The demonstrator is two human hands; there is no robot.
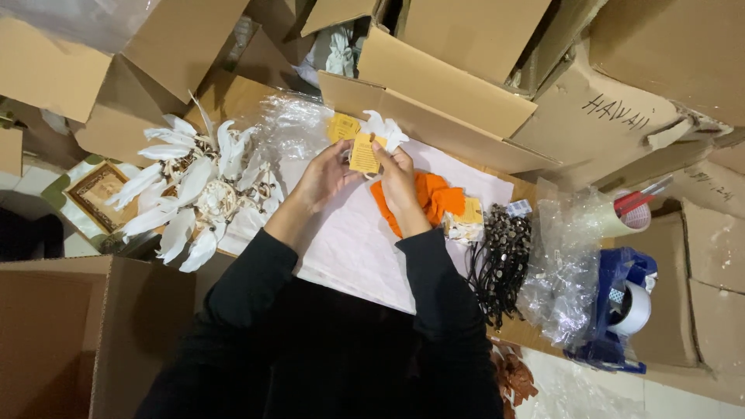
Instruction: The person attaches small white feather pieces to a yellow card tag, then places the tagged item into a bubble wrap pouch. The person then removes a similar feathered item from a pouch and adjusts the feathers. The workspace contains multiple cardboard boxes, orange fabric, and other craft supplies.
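Pinching a yellow card tag [363, 153] over the white sheet [349, 240], left hand [322, 177] and right hand [397, 174] both closed on it; light, bendy, probably tied to white feathers [386, 128] — grip edges.

Two bare hands in black sleeves, left hand [322, 174] and right hand [400, 182], together on one yellow paper tag [362, 152]. A second yellow paper tag [342, 126] just behind it. One cluster of white feather ornaments [190, 190]; single pieces too overlapped to count. One orange feather bundle [431, 198]. One heap of dark beaded cords [500, 260], strands uncountable. Two rolls of tape: one clear roll [621, 217], one white roll in a blue dispenser [632, 310]. One framed picture [93, 194]. One white paper sheet [357, 240]. Cardboard boxes [450, 85] all around, at least six.
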